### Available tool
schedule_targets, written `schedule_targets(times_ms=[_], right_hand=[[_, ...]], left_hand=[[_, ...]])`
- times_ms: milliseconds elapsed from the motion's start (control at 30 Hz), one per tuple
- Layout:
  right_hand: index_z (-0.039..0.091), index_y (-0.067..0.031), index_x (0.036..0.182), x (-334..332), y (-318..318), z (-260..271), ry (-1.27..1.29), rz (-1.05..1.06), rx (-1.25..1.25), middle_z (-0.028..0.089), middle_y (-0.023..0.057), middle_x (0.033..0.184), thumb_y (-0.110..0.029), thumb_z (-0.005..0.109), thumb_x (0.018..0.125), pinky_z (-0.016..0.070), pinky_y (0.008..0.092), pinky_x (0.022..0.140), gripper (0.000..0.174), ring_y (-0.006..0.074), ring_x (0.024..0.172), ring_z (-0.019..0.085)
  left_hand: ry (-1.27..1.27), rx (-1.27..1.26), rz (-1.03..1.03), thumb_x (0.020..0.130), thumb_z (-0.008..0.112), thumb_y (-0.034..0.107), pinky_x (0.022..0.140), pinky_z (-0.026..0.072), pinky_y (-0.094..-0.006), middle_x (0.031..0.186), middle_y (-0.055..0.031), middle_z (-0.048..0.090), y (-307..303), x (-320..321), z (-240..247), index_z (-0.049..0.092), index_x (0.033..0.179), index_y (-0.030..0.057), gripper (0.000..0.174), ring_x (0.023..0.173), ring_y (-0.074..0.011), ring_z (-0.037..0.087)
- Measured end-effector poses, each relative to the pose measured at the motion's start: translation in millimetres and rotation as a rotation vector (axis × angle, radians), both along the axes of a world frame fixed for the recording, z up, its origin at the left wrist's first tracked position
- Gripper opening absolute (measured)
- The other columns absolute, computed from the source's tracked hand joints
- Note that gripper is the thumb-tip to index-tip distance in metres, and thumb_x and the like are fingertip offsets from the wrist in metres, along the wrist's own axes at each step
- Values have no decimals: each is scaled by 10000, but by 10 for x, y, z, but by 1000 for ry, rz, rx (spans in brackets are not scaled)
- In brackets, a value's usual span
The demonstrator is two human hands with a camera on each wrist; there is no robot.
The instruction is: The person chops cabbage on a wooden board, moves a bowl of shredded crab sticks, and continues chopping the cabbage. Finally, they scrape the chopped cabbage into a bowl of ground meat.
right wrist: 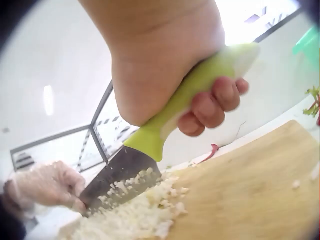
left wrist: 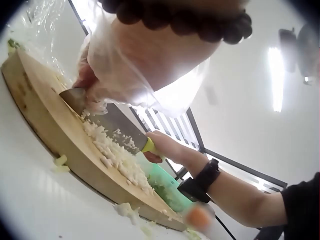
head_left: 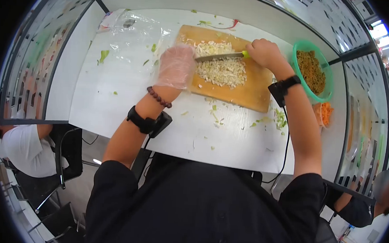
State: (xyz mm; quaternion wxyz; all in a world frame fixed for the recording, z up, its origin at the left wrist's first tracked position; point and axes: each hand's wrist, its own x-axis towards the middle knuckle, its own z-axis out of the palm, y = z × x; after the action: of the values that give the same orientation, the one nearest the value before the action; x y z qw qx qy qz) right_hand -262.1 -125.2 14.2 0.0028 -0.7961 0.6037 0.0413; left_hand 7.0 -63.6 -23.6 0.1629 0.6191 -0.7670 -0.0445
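Observation:
My right hand [head_left: 265,53] is wrapped round the green handle [right wrist: 192,100] of a knife. The knife's blade [left wrist: 117,125] stands edge down in a pile of finely chopped pale vegetable [head_left: 222,72] on a wooden cutting board [head_left: 256,87]. Bits of the vegetable cling to the blade. My left hand [head_left: 176,67], in a clear plastic glove, pinches the blade near its tip at the board's left side. In the right wrist view the gloved left hand [right wrist: 50,185] shows at the far end of the blade.
A green bowl [head_left: 296,49] of brown food stands right of the board, with a container of orange shreds [head_left: 324,114] below it. Clear plastic wrap [head_left: 135,29] lies at the back left. Green scraps are scattered over the white table [head_left: 96,124], which has low walls round it.

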Motion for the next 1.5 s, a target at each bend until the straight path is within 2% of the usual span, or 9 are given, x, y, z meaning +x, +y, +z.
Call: schedule_targets(times_ms=[67, 167, 267, 367, 500, 600, 1133, 1367, 1500], right_hand=[[709, 0, 838, -115, -73, -229, -33, 29, -59, 698, 209, 903, -365, 405, 911, 519, 482, 801, 481, 392, 861, 662], [709, -10, 829, -74, -26, -14, -11, 34, -55, 697, 201, 886, -363, 415, 905, 518, 481, 793, 465, 388, 850, 661], [686, 4, 812, 52, 41, 314, 0, 60, -68, 675, 229, 866, -362, 406, 910, 510, 499, 782, 471, 404, 832, 641], [685, 4, 843, 129, -5, 452, 27, 53, -18, 674, 237, 901, -365, 401, 917, 504, 495, 815, 472, 409, 864, 636], [713, -35, 895, 58, -108, -63, -93, 56, -98, 699, 199, 926, -376, 422, 903, 514, 472, 832, 448, 389, 903, 651], [709, -26, 920, 45, -191, 102, 33, 39, 20, 696, 209, 969, -374, 406, 917, 509, 472, 854, 462, 388, 918, 652], [708, -21, 866, -14, -282, -141, -13, 76, -8, 696, 201, 947, -351, 385, 924, 505, 478, 832, 465, 384, 910, 649], [696, -8, 776, 214, -255, 389, -18, 152, -168, 680, 211, 838, -360, 422, 913, 512, 488, 760, 467, 398, 806, 645], [713, -34, 854, 296, -414, 430, 15, 112, -69, 695, 214, 907, -357, 398, 916, 511, 471, 829, 455, 399, 878, 654]], left_hand=[[-106, -16, 27, 762, 726, 207, 767, 522, -431, 815, -139, 685, -34, -75, 16, 706, 813, 87, 132, 853, -320, 670], [-27, -23, 20, 757, 726, 208, 759, 519, -425, 812, -139, 684, -24, -32, 35, 698, 801, 84, 134, 837, -323, 669], [60, 144, 29, 759, 724, 204, 757, 519, -418, 822, -136, 687, 20, 37, 228, 695, 806, 91, 125, 838, -319, 670], [57, 73, 22, 756, 727, 200, 747, 519, -408, 813, -129, 683, 29, 54, 195, 697, 819, 103, 119, 830, -310, 674], [-56, 68, 72, 754, 733, 208, 738, 516, -403, 813, -124, 677, -44, -52, 17, 683, 808, 106, 126, 827, -304, 670], [-76, 47, 85, 756, 738, 220, 738, 515, -403, 813, -123, 676, -84, -39, 40, 682, 805, 109, 134, 830, -308, 667], [11, 2, 104, 764, 717, 187, 723, 517, -432, 840, -148, 678, 83, -90, 26, 703, 826, 91, 115, 819, -342, 663], [94, -83, 122, 754, 727, 183, 729, 519, -427, 834, -142, 683, 135, -20, 134, 710, 827, 91, 118, 825, -338, 666], [52, 12, 170, 770, 696, 169, 706, 529, -428, 809, -140, 690, 65, -28, 139, 715, 812, 92, 89, 817, -336, 678]])
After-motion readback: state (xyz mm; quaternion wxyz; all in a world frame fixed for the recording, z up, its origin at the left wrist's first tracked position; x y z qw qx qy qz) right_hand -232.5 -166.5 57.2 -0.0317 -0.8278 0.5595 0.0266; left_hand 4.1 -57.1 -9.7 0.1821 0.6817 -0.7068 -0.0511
